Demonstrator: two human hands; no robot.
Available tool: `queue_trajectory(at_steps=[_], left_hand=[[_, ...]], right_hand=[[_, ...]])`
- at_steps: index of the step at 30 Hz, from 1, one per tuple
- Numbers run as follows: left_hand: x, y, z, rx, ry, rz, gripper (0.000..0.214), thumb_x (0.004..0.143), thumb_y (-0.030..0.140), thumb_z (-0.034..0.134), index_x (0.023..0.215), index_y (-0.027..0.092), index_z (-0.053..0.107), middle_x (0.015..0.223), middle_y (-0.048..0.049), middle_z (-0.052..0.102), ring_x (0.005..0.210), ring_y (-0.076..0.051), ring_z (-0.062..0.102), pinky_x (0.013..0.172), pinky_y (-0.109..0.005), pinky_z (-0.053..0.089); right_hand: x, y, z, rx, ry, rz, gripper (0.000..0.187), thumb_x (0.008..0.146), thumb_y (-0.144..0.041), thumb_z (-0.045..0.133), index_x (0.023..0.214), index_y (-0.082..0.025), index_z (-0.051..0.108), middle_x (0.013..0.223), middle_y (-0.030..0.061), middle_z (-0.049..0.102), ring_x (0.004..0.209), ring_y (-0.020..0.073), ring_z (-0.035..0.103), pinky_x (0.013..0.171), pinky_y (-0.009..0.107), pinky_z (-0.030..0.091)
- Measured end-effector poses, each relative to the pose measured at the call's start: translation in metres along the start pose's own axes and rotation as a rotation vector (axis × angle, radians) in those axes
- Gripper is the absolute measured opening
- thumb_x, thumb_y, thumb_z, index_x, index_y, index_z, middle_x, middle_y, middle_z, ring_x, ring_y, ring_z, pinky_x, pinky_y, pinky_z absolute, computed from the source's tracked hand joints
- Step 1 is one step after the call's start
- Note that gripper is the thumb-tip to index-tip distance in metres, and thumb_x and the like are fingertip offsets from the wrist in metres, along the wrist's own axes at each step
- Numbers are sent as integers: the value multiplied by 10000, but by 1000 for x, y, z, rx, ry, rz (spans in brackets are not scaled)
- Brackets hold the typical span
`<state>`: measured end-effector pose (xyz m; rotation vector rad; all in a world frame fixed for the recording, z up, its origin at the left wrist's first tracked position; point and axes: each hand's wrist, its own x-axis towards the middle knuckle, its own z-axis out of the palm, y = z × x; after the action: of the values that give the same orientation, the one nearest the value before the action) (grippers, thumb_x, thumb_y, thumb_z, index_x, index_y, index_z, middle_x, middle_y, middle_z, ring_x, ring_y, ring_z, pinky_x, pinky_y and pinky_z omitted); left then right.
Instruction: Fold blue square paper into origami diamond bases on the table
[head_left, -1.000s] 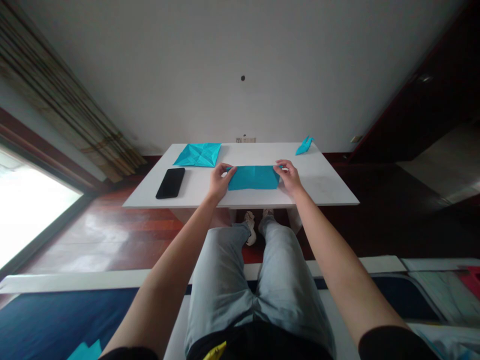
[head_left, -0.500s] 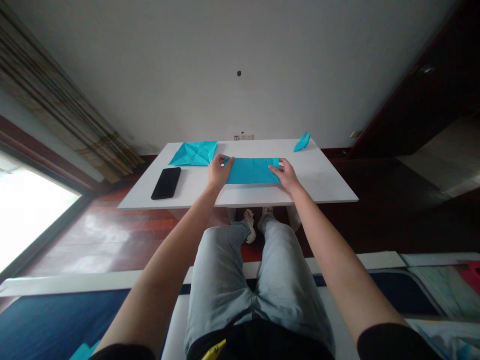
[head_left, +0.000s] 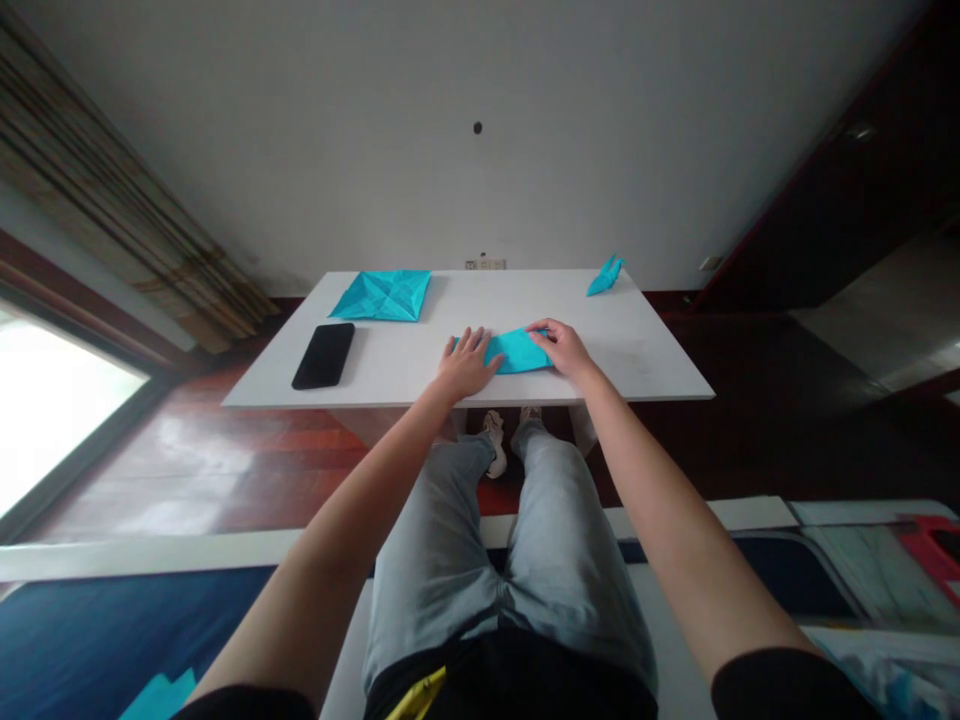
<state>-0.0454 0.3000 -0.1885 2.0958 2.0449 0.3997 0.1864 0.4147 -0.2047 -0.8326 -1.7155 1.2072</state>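
A folded strip of blue paper (head_left: 517, 351) lies on the white table in front of me, slightly tilted. My left hand (head_left: 466, 366) rests flat over its left part, palm down and fingers spread. At the other end, my right hand (head_left: 562, 347) has its thumb and fingertips closed on the paper near the upper right edge. The fingers hide both ends of the strip. A creased blue paper sheet (head_left: 386, 297) lies at the back left, and a folded blue paper crane (head_left: 604, 277) stands at the back right.
On the left of the white table (head_left: 652, 370) lies a black phone (head_left: 324, 356). The table's far side is near a wall with a socket strip (head_left: 484, 265). Below my left arm, more blue paper (head_left: 159, 696) rests on a dark blue surface.
The blue paper strip has come down onto the table from between both hands. My left hand has let go of its edge and flattened on top; my right hand still grips it.
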Motion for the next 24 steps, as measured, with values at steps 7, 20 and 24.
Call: queue_trajectory(at_steps=[7,20,24], left_hand=[[-9,-5,-3,-41,29,107,1194,1022,863,771,1909,140,431,2009,-241,317,1908,-496,216,1546,-682,159],[22,-7,-11,-1347,414,-12,633,1044,816,757,1175,201,836,1130,-111,883,1184,-339,829,1067,-450,677],[30,4,-3,-1400,165,5,697,903,791,928,1217,173,854,1191,-125,924,1168,-347,855,1051,-461,706]], right_hand=[[-1,-6,-1,73,44,0,561,808,-722,951,1087,-251,832,905,32,787,807,211,661,719,348,541],[-2,-14,-7,92,59,-26,793,813,-1001,818,1127,-274,863,983,56,810,707,165,580,695,341,496],[-4,-15,-4,76,1,-20,775,753,-1018,863,919,-263,810,808,11,699,714,176,560,720,347,488]])
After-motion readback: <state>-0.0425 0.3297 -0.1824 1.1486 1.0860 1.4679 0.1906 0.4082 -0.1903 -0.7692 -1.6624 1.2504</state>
